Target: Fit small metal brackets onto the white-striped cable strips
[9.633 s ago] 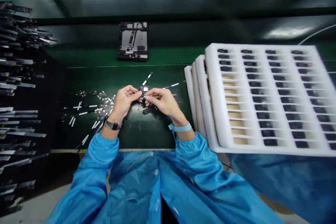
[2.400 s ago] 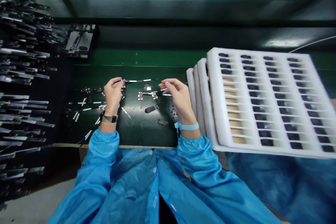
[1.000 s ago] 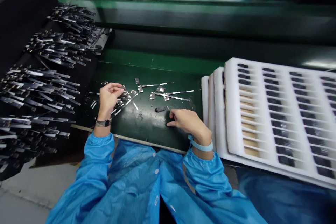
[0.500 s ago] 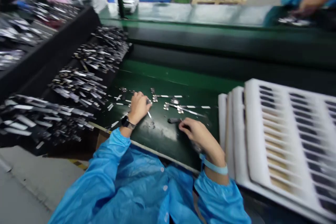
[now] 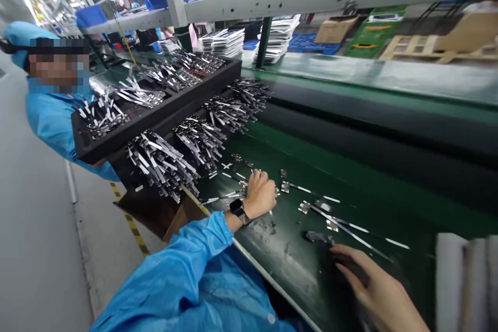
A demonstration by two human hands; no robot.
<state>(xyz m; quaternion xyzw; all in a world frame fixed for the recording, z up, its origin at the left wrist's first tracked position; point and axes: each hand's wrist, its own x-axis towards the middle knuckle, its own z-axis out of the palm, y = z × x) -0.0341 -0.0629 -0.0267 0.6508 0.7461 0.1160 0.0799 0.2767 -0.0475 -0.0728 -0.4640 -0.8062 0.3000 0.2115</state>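
Note:
My left hand (image 5: 260,195), with a dark watch on its wrist, is closed over the green work surface (image 5: 288,259). Its fingers are curled round a flex cable (image 5: 272,217), of which a short strip shows below them; the rest is hidden. Lower right, the thumb and fingers of my right hand (image 5: 375,282) are apart beside a small dark part (image 5: 318,237) lying on the surface. Between and beyond the hands lie several loose flex cables, among them one long strip with a metal end (image 5: 305,207) and another strip (image 5: 286,187).
A black tray (image 5: 155,124) holding heaps of flex cables stands at the left, with more heaps (image 5: 163,161) along its near side. White foam sheets (image 5: 451,270) stand at the right edge. A co-worker (image 5: 58,109) in blue is beyond the tray. Below it is a cardboard box (image 5: 182,220).
The view has swung left, bringing the co-worker and blue bins into sight. The fingers of my right hand have parted beside the dark part. My left hand stays closed in about the same place.

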